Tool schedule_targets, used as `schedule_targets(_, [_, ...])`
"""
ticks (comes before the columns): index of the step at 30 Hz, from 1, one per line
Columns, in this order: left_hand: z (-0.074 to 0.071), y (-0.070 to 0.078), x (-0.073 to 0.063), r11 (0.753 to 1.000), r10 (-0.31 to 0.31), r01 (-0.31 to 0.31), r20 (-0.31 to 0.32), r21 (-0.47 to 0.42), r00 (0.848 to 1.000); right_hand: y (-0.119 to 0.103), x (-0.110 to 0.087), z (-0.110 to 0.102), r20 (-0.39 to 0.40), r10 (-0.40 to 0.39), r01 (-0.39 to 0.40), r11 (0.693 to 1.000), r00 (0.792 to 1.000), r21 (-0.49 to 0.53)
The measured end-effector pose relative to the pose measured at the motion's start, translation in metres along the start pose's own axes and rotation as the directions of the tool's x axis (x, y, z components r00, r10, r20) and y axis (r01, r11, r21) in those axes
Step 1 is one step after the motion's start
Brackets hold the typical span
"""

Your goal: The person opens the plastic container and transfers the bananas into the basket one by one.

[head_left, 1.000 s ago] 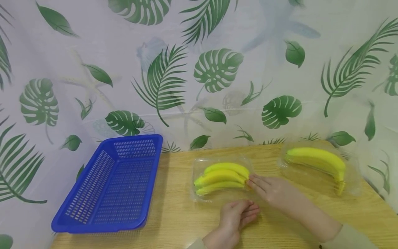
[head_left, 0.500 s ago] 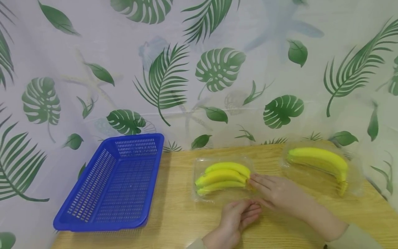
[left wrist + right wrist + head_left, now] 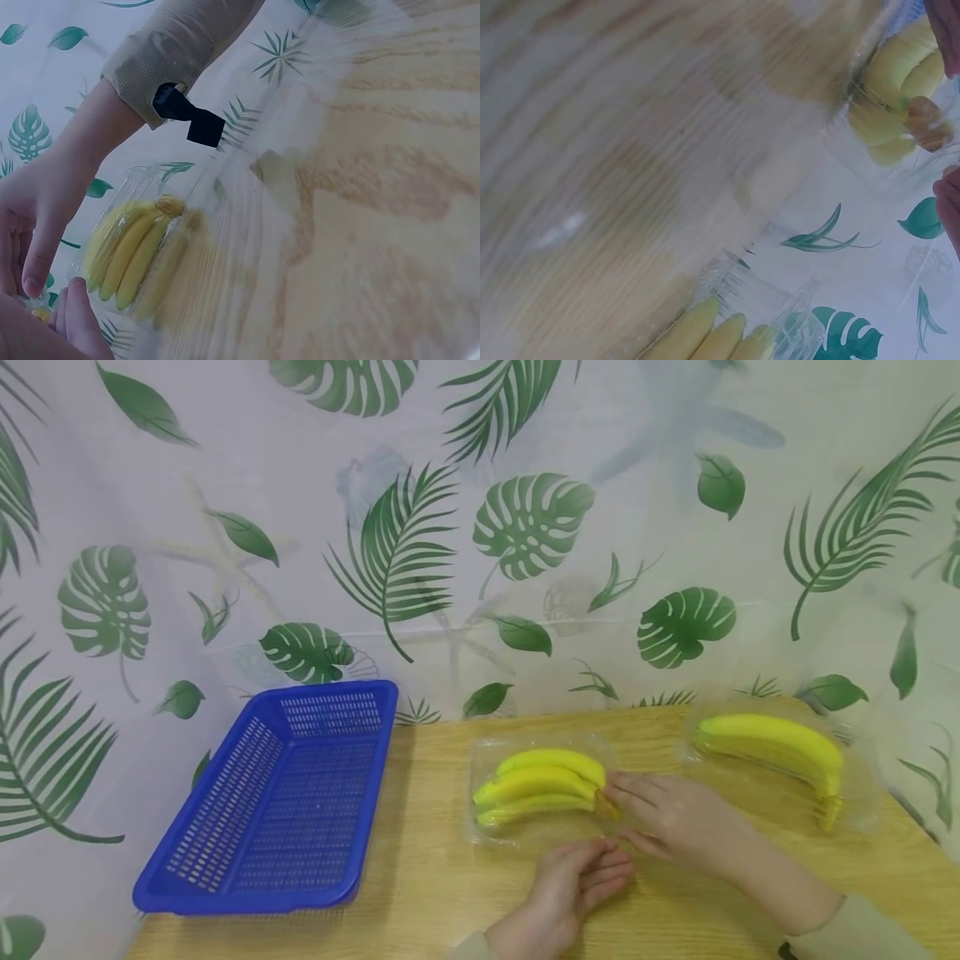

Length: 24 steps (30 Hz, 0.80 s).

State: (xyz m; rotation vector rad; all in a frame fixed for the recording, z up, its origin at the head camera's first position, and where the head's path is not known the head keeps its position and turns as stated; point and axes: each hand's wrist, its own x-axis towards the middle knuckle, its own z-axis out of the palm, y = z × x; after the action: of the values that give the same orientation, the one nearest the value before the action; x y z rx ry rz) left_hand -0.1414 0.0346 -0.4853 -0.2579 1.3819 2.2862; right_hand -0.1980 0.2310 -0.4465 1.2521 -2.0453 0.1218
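Observation:
A clear plastic box point(image 3: 495, 837) with several yellow bananas point(image 3: 538, 777) inside lies on the table in the head view. My right hand point(image 3: 678, 822) is at its right side, fairly straight fingers along the edge beside the banana stems, thumb apart and lower. At the front right corner my left hand point(image 3: 570, 889) pinches the plastic edge between thumb and fingertips, its other fingers loosely bent. Between both hands in the left wrist view, shiny plastic point(image 3: 36, 303) shows. In the right wrist view, the brown stem end point(image 3: 928, 120) lies close to the fingers.
A blue perforated basket point(image 3: 352, 860) stands left on the wooden table point(image 3: 438, 893). Another clear box point(image 3: 862, 793) with bananas point(image 3: 780, 739) lies at the right, beyond my right forearm. A leaf-printed cloth point(image 3: 450, 527) hangs behind the table.
My right fingers have shifted slightly down and right along the box edge, the thumb coming into sight. The left hand has barely moved. The head view has drifted slightly.

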Motion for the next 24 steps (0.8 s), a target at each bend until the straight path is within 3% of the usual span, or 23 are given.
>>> schedule_targets(7, [-0.002,0.005,0.002,0.998,-0.058,0.058,0.005,-0.025,0.998,0.002,0.005,-0.004,-0.006,0.051,-0.051,0.997,0.999,0.053])
schedule_targets(24, [-0.011,0.010,-0.001,0.995,-0.095,0.097,0.094,-0.025,0.991,0.008,0.014,-0.011,0.025,0.147,-0.149,0.981,0.989,0.122])
